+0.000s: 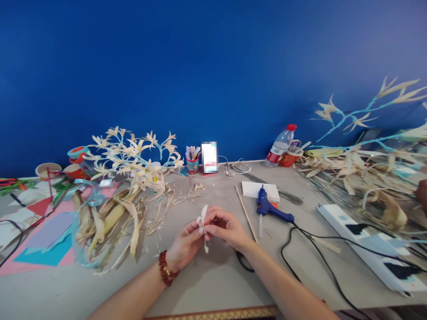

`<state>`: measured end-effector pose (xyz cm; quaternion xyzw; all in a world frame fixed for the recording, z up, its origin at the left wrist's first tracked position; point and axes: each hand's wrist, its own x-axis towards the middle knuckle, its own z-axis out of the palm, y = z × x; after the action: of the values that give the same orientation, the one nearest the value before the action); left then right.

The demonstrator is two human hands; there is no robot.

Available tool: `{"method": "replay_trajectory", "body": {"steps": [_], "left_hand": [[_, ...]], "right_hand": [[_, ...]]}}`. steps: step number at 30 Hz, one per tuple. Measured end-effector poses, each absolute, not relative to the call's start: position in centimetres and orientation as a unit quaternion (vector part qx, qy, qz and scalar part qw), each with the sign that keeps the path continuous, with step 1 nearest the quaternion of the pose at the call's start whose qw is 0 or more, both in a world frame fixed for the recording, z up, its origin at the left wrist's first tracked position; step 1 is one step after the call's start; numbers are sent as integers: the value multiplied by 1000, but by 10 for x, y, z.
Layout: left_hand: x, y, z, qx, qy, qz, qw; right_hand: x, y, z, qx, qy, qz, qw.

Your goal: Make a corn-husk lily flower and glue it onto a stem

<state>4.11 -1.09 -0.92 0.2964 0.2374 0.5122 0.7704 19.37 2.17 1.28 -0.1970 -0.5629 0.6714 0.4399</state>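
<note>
Between my two hands, over the front middle of the table, is a small cream flower (204, 212) that looks made of dried husk petals. My left hand (185, 244), with a red bead bracelet (164, 269) at the wrist, pinches it low on its near side. Fingertips of my right hand (223, 226) close on it from the right, hiding its middle. A pale tail of the same material points down below the fingers. To the right, a blue glue gun (267, 204) lies on a white box (248, 190), beside a thin wooden stick (245, 209).
Dried husks (113, 218) and a bunch of finished husk flowers (133, 151) are at left. A white power strip (363, 249) with black cables lies at right, near more flower stems (353, 113). A phone (209, 158), pen cup (192, 164) and bottle (280, 146) stand along the wall.
</note>
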Motion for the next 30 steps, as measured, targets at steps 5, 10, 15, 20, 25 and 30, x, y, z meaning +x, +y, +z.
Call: {"method": "replay_trajectory", "body": {"steps": [5,10,15,20,25,30], "left_hand": [[42,-10,-7,289,229,485,793],[43,-8,-12,301,270,510,759],[43,-7,-17,308,341,537,707],[42,-6,-20,340,365,527,688],[41,-7,-20,363,378,533,665],[42,-7,-16,347,355,562,661]], "right_hand": [[191,20,12,-206,-505,729,414],[190,23,5,-255,-533,668,453],[189,25,6,-351,-614,524,475],[189,25,4,-366,-608,526,468],[187,26,-4,-341,-575,583,463],[195,33,0,-342,-577,601,435]]}}
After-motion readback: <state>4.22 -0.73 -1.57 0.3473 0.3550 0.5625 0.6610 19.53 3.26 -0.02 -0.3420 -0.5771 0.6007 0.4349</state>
